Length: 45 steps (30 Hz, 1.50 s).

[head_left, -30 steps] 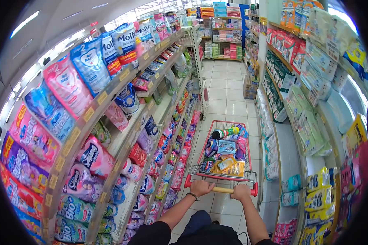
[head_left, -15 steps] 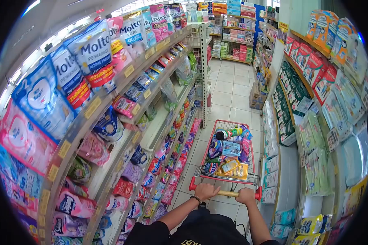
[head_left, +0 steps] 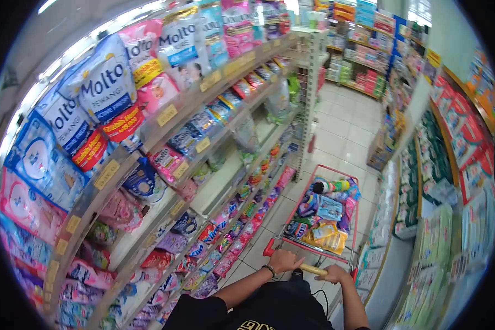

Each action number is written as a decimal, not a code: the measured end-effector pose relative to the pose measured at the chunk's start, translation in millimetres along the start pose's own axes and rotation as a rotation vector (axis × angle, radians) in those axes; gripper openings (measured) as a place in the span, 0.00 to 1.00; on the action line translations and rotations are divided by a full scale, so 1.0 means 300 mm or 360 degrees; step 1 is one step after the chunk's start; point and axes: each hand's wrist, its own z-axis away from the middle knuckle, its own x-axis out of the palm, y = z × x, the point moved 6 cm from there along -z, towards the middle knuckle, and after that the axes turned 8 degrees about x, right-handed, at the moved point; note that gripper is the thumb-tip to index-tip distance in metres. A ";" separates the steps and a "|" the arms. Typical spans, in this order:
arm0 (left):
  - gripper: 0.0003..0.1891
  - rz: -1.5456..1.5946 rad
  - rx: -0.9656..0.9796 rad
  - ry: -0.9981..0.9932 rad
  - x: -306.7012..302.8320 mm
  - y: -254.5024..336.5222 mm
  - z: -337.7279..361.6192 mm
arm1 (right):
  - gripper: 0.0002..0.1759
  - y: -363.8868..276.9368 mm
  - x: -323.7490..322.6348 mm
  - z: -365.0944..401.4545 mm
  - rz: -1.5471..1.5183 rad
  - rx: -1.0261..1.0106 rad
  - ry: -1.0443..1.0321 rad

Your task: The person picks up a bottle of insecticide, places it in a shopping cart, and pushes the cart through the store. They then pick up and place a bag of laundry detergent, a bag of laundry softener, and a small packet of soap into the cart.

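A shopping cart (head_left: 355, 220) with a red rim stands in front of me, filled with packets and a bottle with a black cap (head_left: 331, 186). Its yellow handle (head_left: 312, 269) has red ends. My left hand (head_left: 285, 261) rests on the left part of this handle, a dark bracelet at the wrist. On the right part, my right hand (head_left: 335, 274) is wrapped round the bar. Yellow packets (head_left: 327, 235) lie at the near end of the cart, and a light blue packet (head_left: 330, 208) lies in its middle.
Shelves (head_left: 220, 77) of pouches and sachets run along the left. More shelves (head_left: 445, 137) with packaged goods line the right side. The tiled aisle floor (head_left: 341, 126) leads to stocked shelves at the back. Cardboard boxes (head_left: 380, 149) stand on the right of the aisle.
The view has turned left and tilted, so the cart and aisle appear further right and the left shelves look larger. Both hands are still at the handle; the fingers of my left hand look more extended.
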 end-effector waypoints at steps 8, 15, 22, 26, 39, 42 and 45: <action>0.34 0.0085 -0.0121 -0.0101 0.008 -0.020 -0.097 | 0.40 -0.018 -0.111 0.003 0.0237 -0.0621 0.0633; 0.35 0.0144 -0.0167 -0.0081 0.050 -0.011 -0.108 | 0.36 -0.028 -0.147 0.034 0.0155 -0.0626 0.0487; 0.24 0.0314 -0.0313 0.0145 -0.004 -0.012 -0.072 | 0.35 -0.035 -0.150 0.027 0.0058 -0.0643 0.0476; 0.13 0.0525 -0.0458 0.0881 -0.205 0.003 0.008 | 0.33 -0.033 -0.147 0.020 0.0017 -0.0680 0.0447; 0.05 0.0222 -0.0619 0.2070 -0.931 0.000 0.285 | 0.34 -0.011 -0.155 0.006 -0.0021 -0.0819 0.0323; 0.04 0.0137 -0.0499 0.2111 -1.084 0.041 0.245 | 0.36 -0.001 -0.152 0.009 -0.0104 -0.0720 0.0236; 0.07 -0.0004 -0.0344 0.2104 -1.231 0.069 0.181 | 0.37 0.003 -0.143 -0.003 -0.0102 -0.0733 0.0244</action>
